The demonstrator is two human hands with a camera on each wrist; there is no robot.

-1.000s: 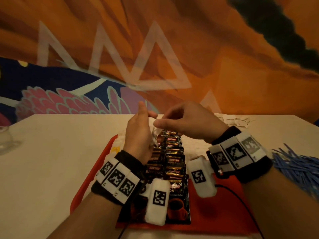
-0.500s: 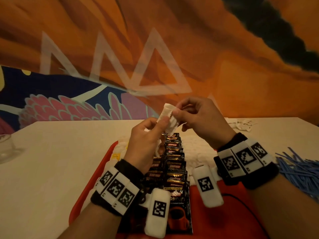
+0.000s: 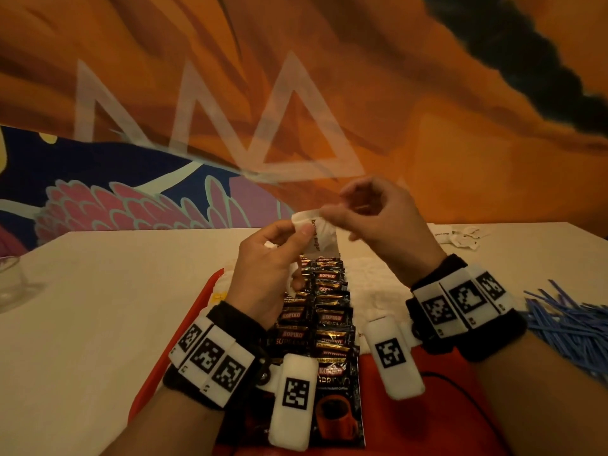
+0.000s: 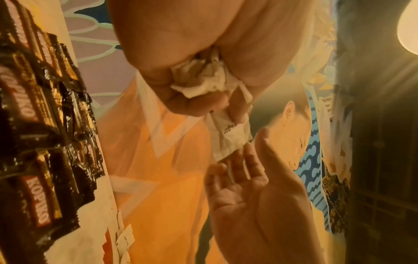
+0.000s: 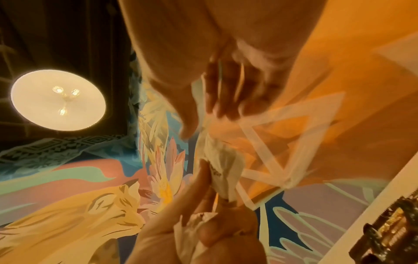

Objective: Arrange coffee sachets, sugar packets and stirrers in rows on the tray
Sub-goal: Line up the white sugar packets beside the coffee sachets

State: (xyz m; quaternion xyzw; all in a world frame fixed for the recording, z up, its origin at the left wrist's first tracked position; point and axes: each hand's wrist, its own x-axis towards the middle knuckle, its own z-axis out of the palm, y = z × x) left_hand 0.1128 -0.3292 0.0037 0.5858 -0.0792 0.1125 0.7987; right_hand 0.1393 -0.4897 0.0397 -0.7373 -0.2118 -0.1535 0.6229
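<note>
Sugar packet [image 3: 317, 236], white, is held in the air above the far end of the red tray [image 3: 184, 334]. The left hand [image 3: 266, 278] pinches its lower part and also keeps crumpled packets in the palm. The right hand [image 3: 378, 222] pinches its upper edge. Below, coffee sachets [image 3: 329, 311] lie in two rows. Blue stirrers [image 3: 572, 320] lie on the table [image 3: 98, 307] at the right, apart from the tray.

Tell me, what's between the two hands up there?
A white sugar packet: the left hand and right hand each pinch an end above the tray. The head view shows it.
</note>
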